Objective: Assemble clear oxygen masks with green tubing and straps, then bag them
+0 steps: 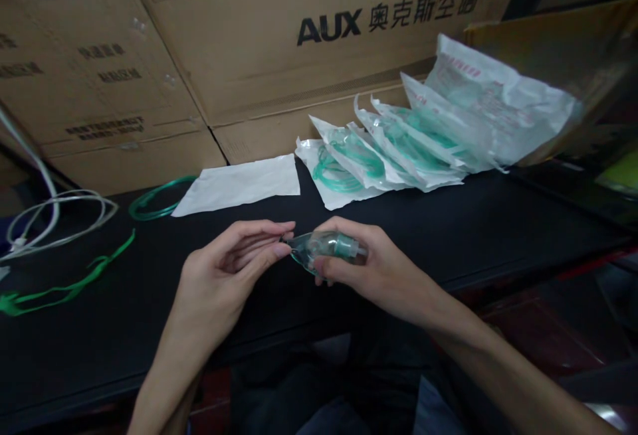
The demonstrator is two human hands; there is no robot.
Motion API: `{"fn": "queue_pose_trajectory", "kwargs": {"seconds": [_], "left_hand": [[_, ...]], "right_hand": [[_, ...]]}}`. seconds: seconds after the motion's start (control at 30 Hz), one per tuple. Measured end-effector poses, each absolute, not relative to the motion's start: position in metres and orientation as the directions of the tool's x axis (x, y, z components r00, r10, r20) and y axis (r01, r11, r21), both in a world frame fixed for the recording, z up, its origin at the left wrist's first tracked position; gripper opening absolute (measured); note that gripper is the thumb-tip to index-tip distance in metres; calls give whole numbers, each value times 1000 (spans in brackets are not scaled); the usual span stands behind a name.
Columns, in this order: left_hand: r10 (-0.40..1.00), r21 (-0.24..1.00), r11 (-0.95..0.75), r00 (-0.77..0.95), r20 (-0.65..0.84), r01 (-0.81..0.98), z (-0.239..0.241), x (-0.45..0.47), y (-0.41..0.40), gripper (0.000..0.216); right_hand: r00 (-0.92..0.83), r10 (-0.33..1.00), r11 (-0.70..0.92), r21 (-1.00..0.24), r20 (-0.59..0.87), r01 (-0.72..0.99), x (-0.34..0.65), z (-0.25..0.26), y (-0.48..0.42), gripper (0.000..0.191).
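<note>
A clear, green-tinted oxygen mask (325,244) is held up over the front of the black table. My right hand (373,262) wraps round the mask's body, its green connector end toward my palm. At the mask's narrow tip, my left hand (224,259) is closed, thumb against fingers, pinching the edge. Whatever small part lies between those fingertips is too small to make out. Behind my hands lies a flat white paper sheet (244,182), with a coil of green tubing (162,199) at its left end.
Several clear-and-white packets of green tubing (343,179) lean in a row at the back right. A green elastic strap (74,289) and a white cable (54,216) lie on the left of the black table (448,242). Large cardboard boxes (239,56) stand behind.
</note>
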State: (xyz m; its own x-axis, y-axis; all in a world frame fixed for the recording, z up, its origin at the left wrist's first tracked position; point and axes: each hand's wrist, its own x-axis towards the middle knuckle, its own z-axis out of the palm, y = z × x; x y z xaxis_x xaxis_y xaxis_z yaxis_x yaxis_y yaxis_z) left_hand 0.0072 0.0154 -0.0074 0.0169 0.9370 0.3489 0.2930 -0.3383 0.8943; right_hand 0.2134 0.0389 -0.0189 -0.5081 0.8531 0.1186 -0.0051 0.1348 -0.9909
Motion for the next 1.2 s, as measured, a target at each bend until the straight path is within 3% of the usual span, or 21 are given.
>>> {"fn": "queue_pose_trajectory", "kwargs": {"seconds": [0.3,0.63,1.2], "left_hand": [[964,930,-244,176,200,277,0,5,13,23],[981,952,-121,178,72,282,-1,-3,15,24],[983,961,-108,169,66,255,3,0,13,24]], "right_hand": [[-574,815,99,-995,79,3,214,-17,36,13],[-629,764,127,-989,144,-71,215,-17,34,16],[-614,773,180,-983,159,-28,216,-17,34,21]]}}
